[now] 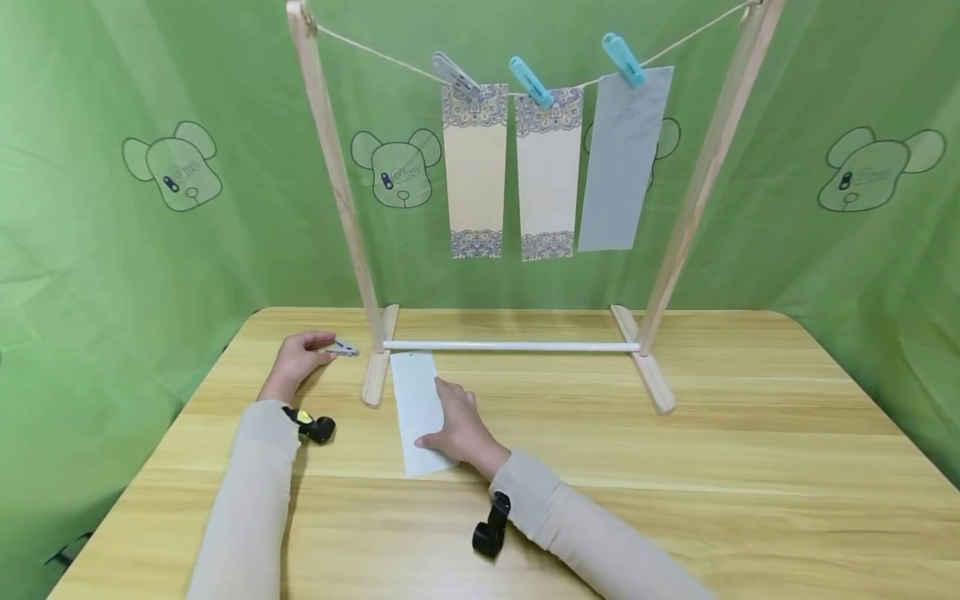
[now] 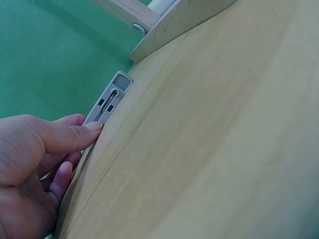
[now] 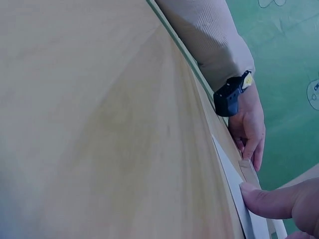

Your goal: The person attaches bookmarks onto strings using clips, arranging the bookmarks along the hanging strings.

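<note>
My left hand (image 1: 297, 362) is at the table's left side, pinching a grey clothespin (image 2: 108, 99) between thumb and fingers. The pin's free end points toward the stand's left foot. My right hand (image 1: 461, 423) holds a pale paper strip (image 1: 416, 408) by its right edge, with the thumb (image 3: 266, 201) over its face and the other fingers partly hidden. A small hole shows at the strip's far end, near the white crossbar (image 1: 510, 346). Overhead, a string (image 1: 378, 55) bears a cream strip (image 1: 476, 175), a white strip (image 1: 549, 175) and a blue-grey strip (image 1: 624, 167).
The string is tied between two wooden posts (image 1: 330, 133), whose left foot (image 1: 377, 375) and right foot (image 1: 654, 383) rest on the wooden table (image 1: 750, 467). One grey clothespin (image 1: 455, 75) and two blue clothespins (image 1: 531, 82) hold the hanging strips. A green curtain (image 1: 187, 267) surrounds the table.
</note>
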`<state>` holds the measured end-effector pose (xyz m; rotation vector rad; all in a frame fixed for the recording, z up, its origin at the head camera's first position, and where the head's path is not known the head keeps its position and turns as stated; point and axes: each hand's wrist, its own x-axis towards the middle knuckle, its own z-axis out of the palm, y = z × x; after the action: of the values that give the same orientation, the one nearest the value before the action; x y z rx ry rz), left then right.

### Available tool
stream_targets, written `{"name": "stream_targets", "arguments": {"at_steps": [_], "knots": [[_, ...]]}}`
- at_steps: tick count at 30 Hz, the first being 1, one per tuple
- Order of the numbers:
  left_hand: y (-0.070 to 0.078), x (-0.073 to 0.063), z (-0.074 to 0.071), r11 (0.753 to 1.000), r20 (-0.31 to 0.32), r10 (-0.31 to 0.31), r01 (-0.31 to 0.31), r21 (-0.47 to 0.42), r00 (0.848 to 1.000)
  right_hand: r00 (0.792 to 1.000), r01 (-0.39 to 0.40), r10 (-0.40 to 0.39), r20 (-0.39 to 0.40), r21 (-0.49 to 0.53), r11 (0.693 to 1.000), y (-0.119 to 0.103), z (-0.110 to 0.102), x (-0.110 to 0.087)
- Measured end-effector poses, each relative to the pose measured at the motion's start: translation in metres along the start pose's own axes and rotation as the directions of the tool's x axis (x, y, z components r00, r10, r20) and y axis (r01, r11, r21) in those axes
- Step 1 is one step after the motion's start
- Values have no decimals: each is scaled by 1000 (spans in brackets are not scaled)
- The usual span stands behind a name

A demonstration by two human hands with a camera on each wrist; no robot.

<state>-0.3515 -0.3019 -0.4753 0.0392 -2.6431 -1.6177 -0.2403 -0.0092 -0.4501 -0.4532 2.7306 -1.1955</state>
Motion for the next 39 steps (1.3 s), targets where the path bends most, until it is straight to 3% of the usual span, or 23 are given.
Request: {"name": "stream_targets", "arguments": {"at_steps": [14,20,25,30,39], "knots": [[2,0,3,1000,-5,7,-7,9,1000,996,55,-52,78,-40,998,22,-30,-7],[2,-1,2,1000,-3,8,-8,19,1000,994,71,-73,80,28,997,37,-42,-9],[2,-1,3,1000,-5,4,-4,12,1000,999,27,-31,-28,-133,991,31,-39,-18],[2,-1,2,1000,-5,-3,3,5,1000,999,-2,-13,-53,-259,966,25,-34,-22],[1,0,3,1000,-5,-5,5,7,1000,999,-52,46,-30,-243,969,22,-36,-15]]}}
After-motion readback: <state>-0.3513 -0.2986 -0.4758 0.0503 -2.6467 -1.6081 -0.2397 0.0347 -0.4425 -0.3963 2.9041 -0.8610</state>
